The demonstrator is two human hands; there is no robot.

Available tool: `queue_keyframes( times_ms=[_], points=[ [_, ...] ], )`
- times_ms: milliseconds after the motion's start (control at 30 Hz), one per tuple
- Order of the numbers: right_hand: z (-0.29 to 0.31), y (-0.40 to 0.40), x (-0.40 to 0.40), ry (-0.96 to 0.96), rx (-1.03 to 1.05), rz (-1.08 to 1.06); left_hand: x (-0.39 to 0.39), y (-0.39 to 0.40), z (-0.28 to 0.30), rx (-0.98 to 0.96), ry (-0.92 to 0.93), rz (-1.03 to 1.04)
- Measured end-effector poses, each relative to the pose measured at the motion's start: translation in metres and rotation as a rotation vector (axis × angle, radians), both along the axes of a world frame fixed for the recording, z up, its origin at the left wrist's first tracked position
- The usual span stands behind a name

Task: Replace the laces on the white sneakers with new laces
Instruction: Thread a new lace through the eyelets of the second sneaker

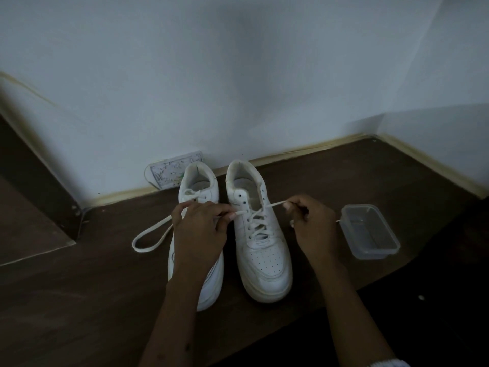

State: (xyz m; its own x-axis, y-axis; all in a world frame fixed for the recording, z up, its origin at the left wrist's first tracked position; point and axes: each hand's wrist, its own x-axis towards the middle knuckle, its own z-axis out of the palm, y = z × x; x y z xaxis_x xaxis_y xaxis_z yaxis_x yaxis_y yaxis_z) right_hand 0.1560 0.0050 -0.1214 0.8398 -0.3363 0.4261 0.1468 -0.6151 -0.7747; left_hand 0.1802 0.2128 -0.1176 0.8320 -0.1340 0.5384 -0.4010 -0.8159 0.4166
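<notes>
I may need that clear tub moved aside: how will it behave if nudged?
The clear plastic tub looks empty and thin-walled, so probably light and easy to slide on the wooden floor. Low and wide, it seems unlikely to tip.

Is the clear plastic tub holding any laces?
No: the clear tub, right of the right sneaker, shows only its bare bottom, nothing lying inside.
</notes>
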Motion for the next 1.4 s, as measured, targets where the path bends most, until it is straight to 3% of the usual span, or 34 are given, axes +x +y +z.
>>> queue_keyframes(
  times_ms=[467, 700, 867, 967, 1100, 1300, 1400],
  points=[
    [0.001, -0.001, -0.033, 0.227, -0.032, 0.006, -0.019, 0.000, 0.005, -0.043, 0.034, -0.098],
    [0.013, 0.020, -0.054, 0.058, 0.007, -0.029, -0.054, -0.003, 0.021, -0.262, 0.136, -0.173],
    [0.026, 0.035, -0.075, 0.166, 0.302, 0.294, -0.077, -0.008, 0.027, -0.476, 0.262, -0.242],
    [0.036, 0.037, -0.078, 0.299, 0.507, 0.554, -0.086, -0.017, 0.020, -0.597, 0.288, -0.283],
    [0.036, 0.041, -0.076, 0.376, 0.720, 0.719, -0.085, -0.026, 0.017, -0.724, 0.249, -0.378],
    [0.031, 0.039, -0.068, 0.365, 0.606, 0.645, -0.078, -0.023, 0.022, -0.740, 0.159, -0.359],
    [0.037, 0.018, -0.067, 0.321, 0.611, 0.651, -0.070, -0.014, 0.025, -0.916, 0.186, -0.202]
  ],
)
